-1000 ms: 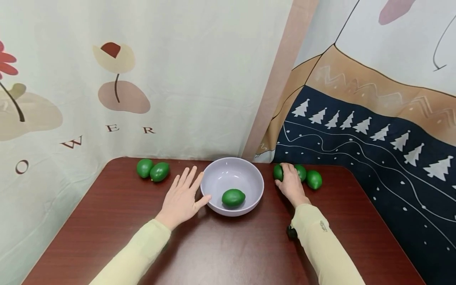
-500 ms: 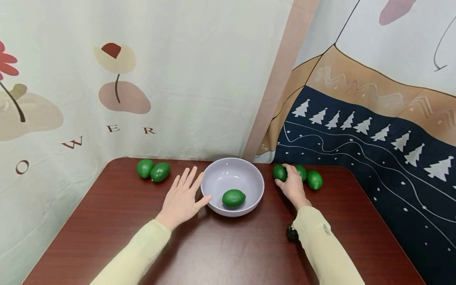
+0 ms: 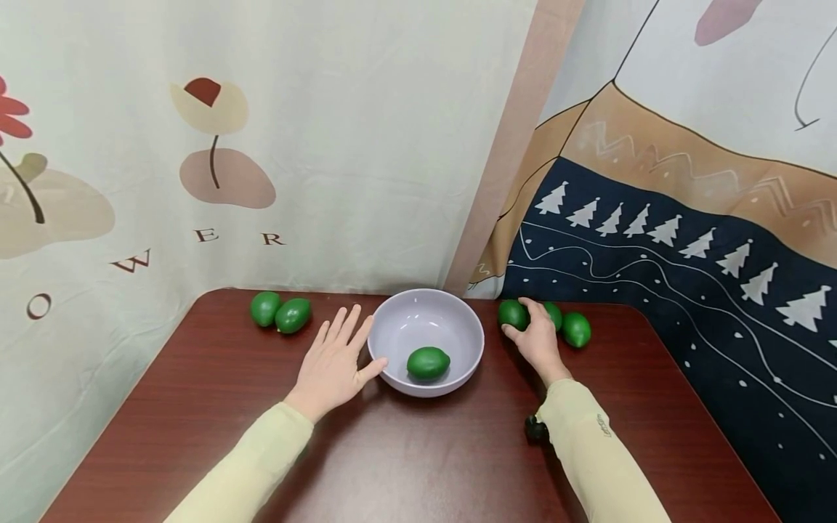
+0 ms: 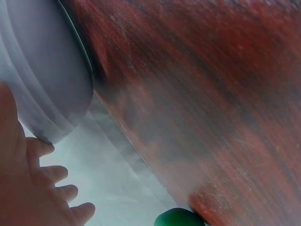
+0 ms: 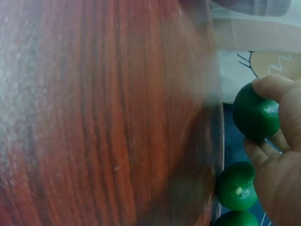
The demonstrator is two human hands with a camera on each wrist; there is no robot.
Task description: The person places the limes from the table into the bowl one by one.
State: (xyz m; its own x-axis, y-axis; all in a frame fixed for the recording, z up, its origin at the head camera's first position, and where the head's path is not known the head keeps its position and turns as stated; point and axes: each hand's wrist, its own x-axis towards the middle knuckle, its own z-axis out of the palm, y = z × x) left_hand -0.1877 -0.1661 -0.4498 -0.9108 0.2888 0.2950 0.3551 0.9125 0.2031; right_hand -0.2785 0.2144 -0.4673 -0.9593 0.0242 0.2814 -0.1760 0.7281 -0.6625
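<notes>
With thumb and fingers my right hand (image 3: 539, 343) grips a green lime (image 3: 511, 314) at the table's far right. The right wrist view shows this lime (image 5: 254, 115) between the thumb on one side and fingertips on the other. Beside that hand lie two more limes, one (image 3: 577, 330) in plain sight and one (image 3: 554, 315) partly hidden. My left hand (image 3: 329, 372) has its fingers spread at the left side of a pale lilac bowl (image 3: 425, 317), the thumb at its rim. One lime (image 3: 428, 363) lies inside the bowl.
Two limes, a rear one (image 3: 265, 309) and a front one (image 3: 293, 316), lie together at the back left of the dark red wooden table (image 3: 418, 457). A printed curtain (image 3: 353, 181) hangs right behind the table's far edge.
My right hand has opened up slightly around its lime and shifted a little, leaving more of the lime visible. The left hand, the bowl and the other limes stay where they were.
</notes>
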